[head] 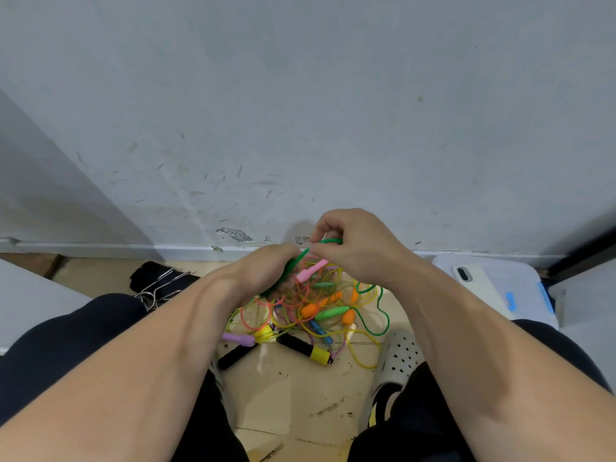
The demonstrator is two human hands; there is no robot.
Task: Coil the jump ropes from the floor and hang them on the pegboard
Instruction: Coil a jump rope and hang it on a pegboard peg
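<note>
Though thin, glossy green cord [330,241] in right hand [361,250]

Scuffed white wall [300,111]; a phone [481,290] atop a plastic bin [520,278]; perforated clog [401,353]; metal wire clips [160,288].

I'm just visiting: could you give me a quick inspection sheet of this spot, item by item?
Surface: tiled floor, scuffed and dirty.
Job's things: tangled pile of jump ropes on the floor; pegboard not seen.
Clutter: metal wire pieces left; phone on plastic box right.
Hands: left hand grips the green rope; right hand pinches its loop.
Cables: nothing seen.
Surroundings: marked white wall; white clog on a foot.
</note>
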